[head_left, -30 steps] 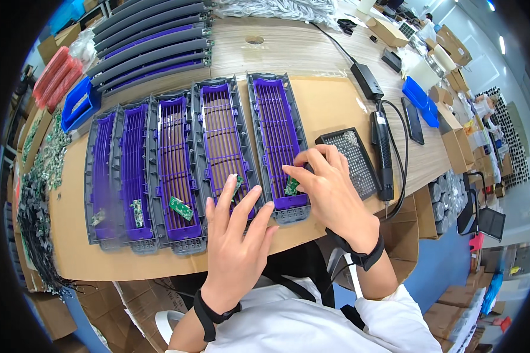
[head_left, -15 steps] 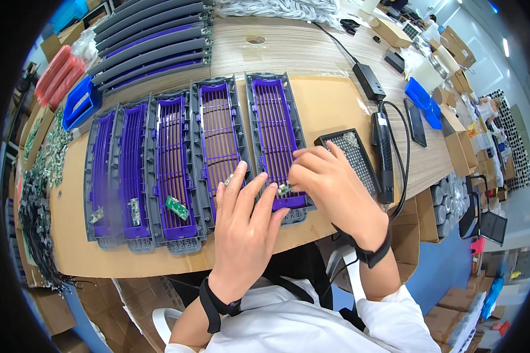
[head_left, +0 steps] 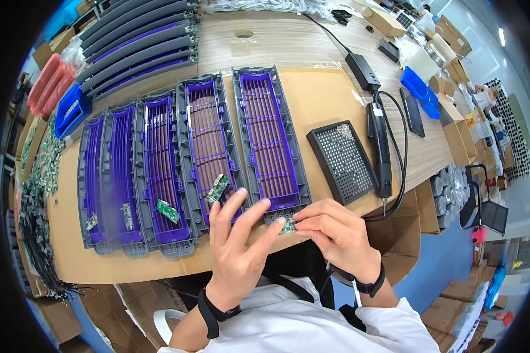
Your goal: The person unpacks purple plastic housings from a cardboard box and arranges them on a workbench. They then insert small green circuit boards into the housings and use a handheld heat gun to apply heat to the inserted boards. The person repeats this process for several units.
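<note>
My right hand (head_left: 340, 236) pinches a small green circuit board (head_left: 288, 226) over the near end of the rightmost grey-and-purple grille panel (head_left: 271, 141). My left hand (head_left: 239, 250) has its fingers spread, with a fingertip close to the same board; whether it touches cannot be made out. Its other fingers reach over the near end of the neighbouring grille panel (head_left: 201, 126), where another green circuit board (head_left: 218, 189) lies tilted. A third panel (head_left: 159, 147) to the left carries a loose green board (head_left: 168, 211) too.
More panels stand at the left, and a stack of grey grilles (head_left: 138, 50) lies behind them. On the right are a black screw tray (head_left: 343, 162), an electric screwdriver (head_left: 380, 150) with its cable, a black power box (head_left: 362, 72) and blue bins (head_left: 419, 91). Cardboard (head_left: 318, 97) covers the table.
My right hand has moved toward me with the board, from the purple grille to the panel's near end. My left hand has shifted slightly nearer, uncovering the board on the neighbouring panel.
</note>
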Motion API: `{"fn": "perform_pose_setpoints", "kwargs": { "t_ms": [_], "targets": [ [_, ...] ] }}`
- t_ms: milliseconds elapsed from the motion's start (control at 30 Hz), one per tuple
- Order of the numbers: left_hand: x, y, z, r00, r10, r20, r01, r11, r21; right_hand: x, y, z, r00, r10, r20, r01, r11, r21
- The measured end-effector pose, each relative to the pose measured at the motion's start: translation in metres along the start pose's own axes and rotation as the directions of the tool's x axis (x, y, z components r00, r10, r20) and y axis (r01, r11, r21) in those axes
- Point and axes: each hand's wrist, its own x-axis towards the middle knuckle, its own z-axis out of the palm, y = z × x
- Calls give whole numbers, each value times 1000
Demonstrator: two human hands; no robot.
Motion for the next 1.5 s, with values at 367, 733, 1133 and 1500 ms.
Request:
{"fn": "perform_pose_setpoints", "kwargs": {
  "t_ms": [367, 733, 1133, 1500],
  "targets": [
    [7, -4, 2, 983, -65, 169, 59, 997, 43, -5, 10, 21, 986, -48, -158, 3, 962, -272],
    [7, -9, 3, 986, -53, 158, 62, 997, -51, -2, 12, 21, 991, -8, -134, -18, 980, -196],
    [5, -8, 5, 990, -63, 125, 74, 994, -82, -3, 8, 26, 988, 19, -152, -58, 965, -255],
    [0, -3, 3, 991, -86, 102, 85, 996, 9, -7, 4, 19, 999, -32, -28, 19, 927, -375]
  ]
}}
